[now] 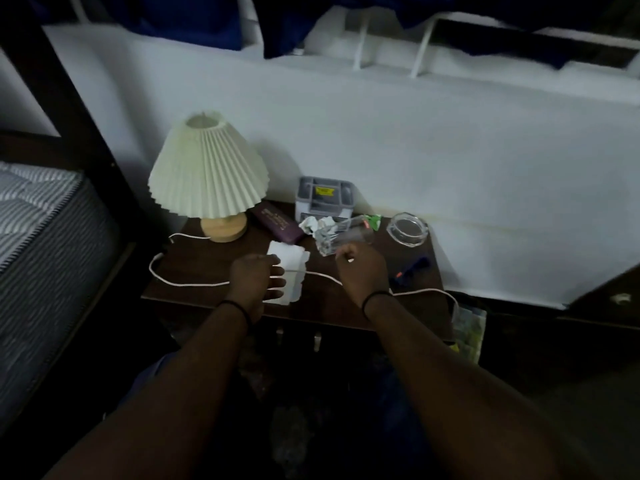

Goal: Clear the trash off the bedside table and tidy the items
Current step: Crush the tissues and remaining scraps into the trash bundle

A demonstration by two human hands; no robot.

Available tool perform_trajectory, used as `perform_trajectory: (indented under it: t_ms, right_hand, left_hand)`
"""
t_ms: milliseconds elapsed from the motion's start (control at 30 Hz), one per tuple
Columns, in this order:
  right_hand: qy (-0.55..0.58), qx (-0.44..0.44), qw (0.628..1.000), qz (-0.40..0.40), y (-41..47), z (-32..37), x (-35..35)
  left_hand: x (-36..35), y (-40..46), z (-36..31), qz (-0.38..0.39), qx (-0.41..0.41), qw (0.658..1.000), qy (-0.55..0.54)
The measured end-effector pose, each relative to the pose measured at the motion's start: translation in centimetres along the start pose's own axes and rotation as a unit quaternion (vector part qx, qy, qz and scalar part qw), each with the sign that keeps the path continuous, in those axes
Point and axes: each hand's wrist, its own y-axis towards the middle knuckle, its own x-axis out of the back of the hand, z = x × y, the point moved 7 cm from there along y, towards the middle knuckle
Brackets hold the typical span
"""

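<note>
On the dark bedside table (194, 268) lies a torn white paper (292, 259). My left hand (256, 282) rests on its left part with fingers stretched out. My right hand (362, 268) is curled round the near end of a clear plastic bottle (346, 232), which lies tilted towards the wall. Crumpled white paper (310, 224) sits just behind the bottle, and a green wrapper (374, 221) lies at its far end. A blue pen (414, 266) lies to the right of my right hand.
A pleated lamp (207, 171) stands at the back left, with its white cord (187, 283) looping across the table. A maroon case (277, 221), a grey organiser (323, 199) and a glass ashtray (408, 229) line the back. A bed (38, 237) is on the left and a bag (469, 329) on the right.
</note>
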Motion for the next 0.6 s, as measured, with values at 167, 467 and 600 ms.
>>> perform_trajectory:
  t_ms: [167, 467, 600]
  right_hand:
    - [-0.132, 0.116, 0.984, -0.026, 3.3, 2.8, -2.1]
    - [-0.260, 0.097, 0.959, 0.060, 9.1, 4.1, -7.9]
    - [-0.273, 0.066, 0.955, 0.095, 9.9, 4.0, -8.5]
  left_hand:
    - [-0.9, 3.8, -0.3, -0.005, 0.006, 1.000, -0.029]
    - [-0.7, 8.8, -0.2, -0.045, 0.015, 0.997, -0.068]
    - [-0.6, 8.9, -0.1, -0.046, 0.012, 0.996, -0.073]
